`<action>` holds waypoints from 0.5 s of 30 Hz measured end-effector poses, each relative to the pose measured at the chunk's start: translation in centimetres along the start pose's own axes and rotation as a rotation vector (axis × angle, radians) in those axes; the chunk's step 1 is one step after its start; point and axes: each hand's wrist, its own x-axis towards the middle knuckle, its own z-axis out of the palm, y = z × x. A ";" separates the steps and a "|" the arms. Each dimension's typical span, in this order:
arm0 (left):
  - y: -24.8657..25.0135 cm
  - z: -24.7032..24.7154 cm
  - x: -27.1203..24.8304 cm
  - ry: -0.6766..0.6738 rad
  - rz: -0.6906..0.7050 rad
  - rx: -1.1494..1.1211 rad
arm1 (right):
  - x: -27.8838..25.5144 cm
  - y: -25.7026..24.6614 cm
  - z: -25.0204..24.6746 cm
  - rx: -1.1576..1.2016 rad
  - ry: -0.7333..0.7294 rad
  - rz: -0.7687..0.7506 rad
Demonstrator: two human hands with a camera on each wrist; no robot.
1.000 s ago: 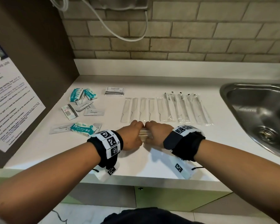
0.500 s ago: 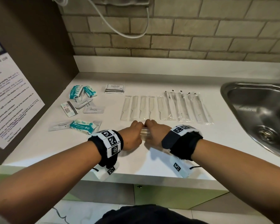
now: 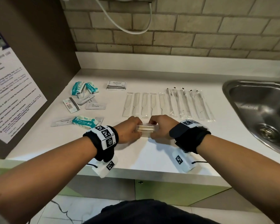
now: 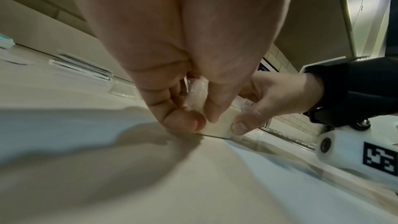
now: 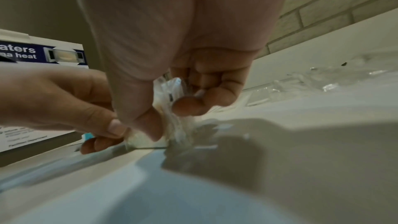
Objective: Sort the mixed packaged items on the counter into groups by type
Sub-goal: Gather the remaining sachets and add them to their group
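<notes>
Both hands meet at the counter's front middle on a small stack of clear-wrapped cream packets [image 3: 146, 129]. My left hand [image 3: 131, 129] pinches the stack's left end [image 4: 194, 96], thumb in front. My right hand [image 3: 160, 128] pinches its right end [image 5: 172, 108]. The stack stands on edge on the white counter [image 3: 145, 152]. Behind the hands lies a row of clear-wrapped white combs [image 3: 144, 104]; to their right, wrapped toothbrushes [image 3: 189, 104]. Teal wipe packs [image 3: 83, 88] and toothpaste sachets [image 3: 95, 106] lie mixed at the left.
A steel sink [image 3: 262, 110] takes up the right side. White sachets [image 3: 116, 85] are stacked near the back. A brown panel with a notice [image 3: 11, 88] walls off the left. A teal pack [image 3: 85, 122] and toothpaste sachet [image 3: 62, 122] lie left of my left wrist.
The hands stay in place on the stack; they have parted a little, so more of the packets shows between them.
</notes>
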 end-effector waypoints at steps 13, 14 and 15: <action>0.3 -0.6 0.1 0.013 0.012 0.012 | -0.2 -0.5 -0.2 -0.060 -0.049 -0.029; 0.3 -0.5 0.1 -0.003 0.009 0.007 | -0.2 -0.5 0.0 -0.089 -0.066 -0.019; 0.4 -0.3 0.2 -0.012 0.011 0.009 | -0.2 -0.5 0.2 -0.106 -0.077 -0.010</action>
